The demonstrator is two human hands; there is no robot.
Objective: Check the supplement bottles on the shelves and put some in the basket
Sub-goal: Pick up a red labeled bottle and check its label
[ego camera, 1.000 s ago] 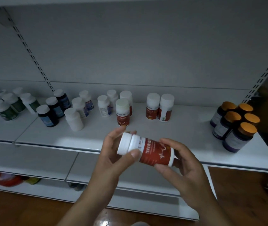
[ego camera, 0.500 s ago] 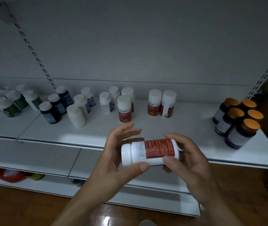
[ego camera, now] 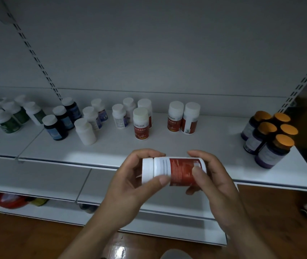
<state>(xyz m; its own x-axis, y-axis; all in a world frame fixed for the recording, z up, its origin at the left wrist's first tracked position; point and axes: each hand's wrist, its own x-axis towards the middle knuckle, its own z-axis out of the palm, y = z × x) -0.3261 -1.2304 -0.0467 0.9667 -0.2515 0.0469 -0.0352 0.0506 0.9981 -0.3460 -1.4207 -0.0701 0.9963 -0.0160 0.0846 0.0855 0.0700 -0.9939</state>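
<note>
The left hand (ego camera: 130,186) and right hand (ego camera: 214,182) grip the red-labelled bottle (ego camera: 173,171) lying level, cap pointing left.

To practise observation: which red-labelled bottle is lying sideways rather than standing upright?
The bottle gripped by the left hand and right hand; the others stand upright on the shelf.

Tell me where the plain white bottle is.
The plain white bottle stands on the shelf, left of centre in the head view, just right of a dark blue-labelled bottle.
</note>
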